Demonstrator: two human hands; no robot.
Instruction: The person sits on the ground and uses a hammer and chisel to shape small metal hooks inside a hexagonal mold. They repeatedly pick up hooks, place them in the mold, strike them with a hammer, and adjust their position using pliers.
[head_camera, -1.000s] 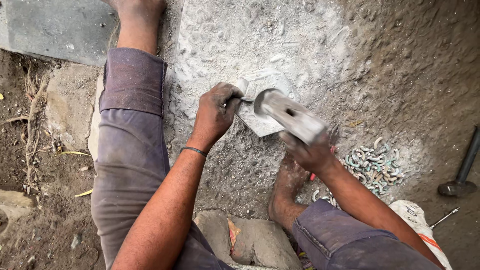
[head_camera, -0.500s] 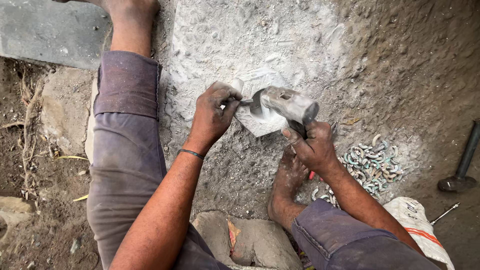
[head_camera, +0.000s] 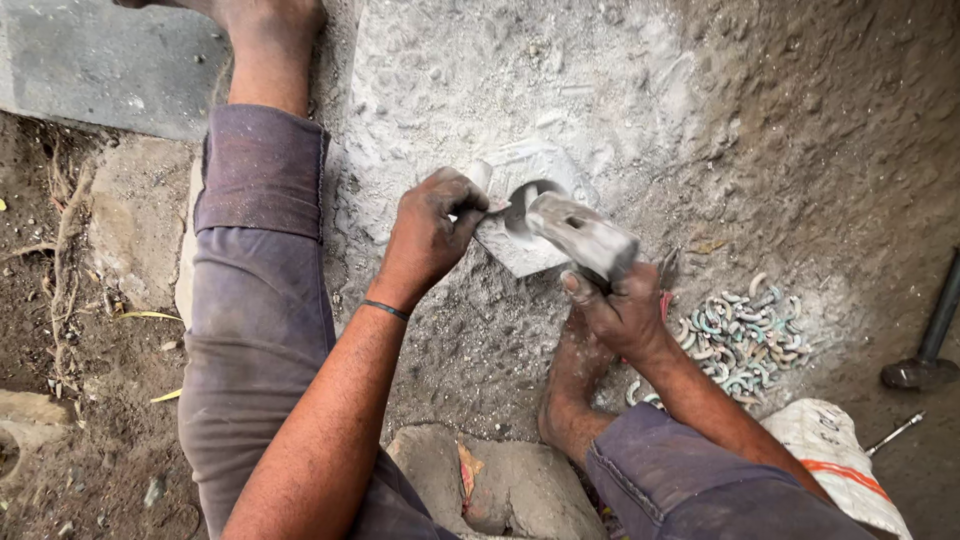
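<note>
Left hand (head_camera: 432, 222) fingers closed, pinching a small curved grey metal piece (head_camera: 512, 205) on a pale flat stone block (head_camera: 528, 250) on the dusty ground. Right hand (head_camera: 622, 312) wrapped shut around a heavy grey metal hammer (head_camera: 580, 232), head just above the piece. Step: hammering it to shape. Next blow needs a steady pinch, fingers clear. Pile of curved greenish links (head_camera: 740, 335) lies right.

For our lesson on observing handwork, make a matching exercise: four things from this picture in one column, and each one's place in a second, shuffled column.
Things:
1. hammer
2. pile of curved pieces
3. white sack
4. thin bracelet

Places:
A. on the left wrist
B. in the right hand
C. lower right corner, on the ground
D. on the ground, right of the right hand

Pairs: 1-B, 2-D, 3-C, 4-A
</note>
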